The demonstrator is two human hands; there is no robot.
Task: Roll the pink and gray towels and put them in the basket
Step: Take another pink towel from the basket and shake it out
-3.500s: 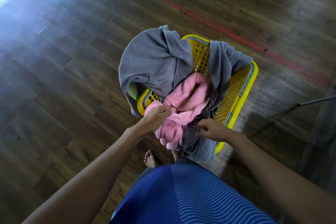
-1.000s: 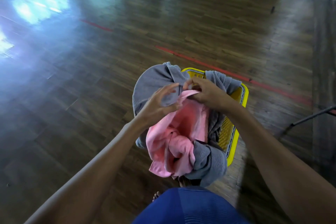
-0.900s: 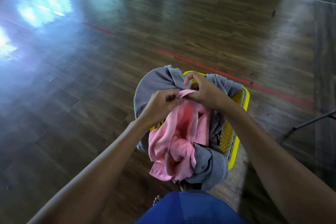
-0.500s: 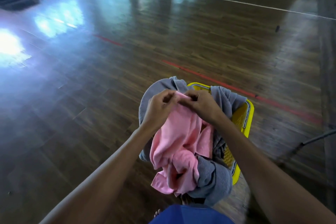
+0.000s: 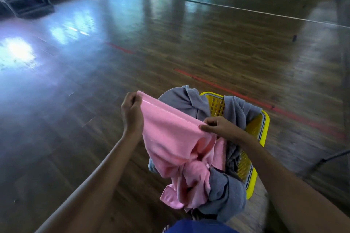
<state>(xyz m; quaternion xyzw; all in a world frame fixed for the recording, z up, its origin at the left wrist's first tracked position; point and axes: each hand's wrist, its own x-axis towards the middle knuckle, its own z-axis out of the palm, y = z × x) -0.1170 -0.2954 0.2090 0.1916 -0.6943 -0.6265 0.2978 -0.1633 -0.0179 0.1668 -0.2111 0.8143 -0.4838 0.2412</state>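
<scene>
- The left hand (image 5: pixel 131 111) pinches a corner of the pink towel (image 5: pixel 170 142) at centre frame. The right hand (image 5: pixel 217 126) pinches the same top edge further right.
- That edge is stretched between the hands above the yellow basket (image 5: pixel 265 123). The rest hangs bunched over the near rim.
- The gray towels (image 5: pixel 181 100) lie unrolled, draped across the basket's far and near rims, lower centre-right.
- Assessment: early stage. No towel appears rolled, so all rolling and placing remain.
- Surroundings: wooden floor (image 5: pixel 170 43), a red line (image 5: pixel 208 83) beyond the basket, a low bench (image 5: pixel 26 3) upper left, a thin dark rod (image 5: pixel 331 157) at the right edge.
- Obstruction: gray cloth covers much of the basket opening and probably needs lifting out first.
</scene>
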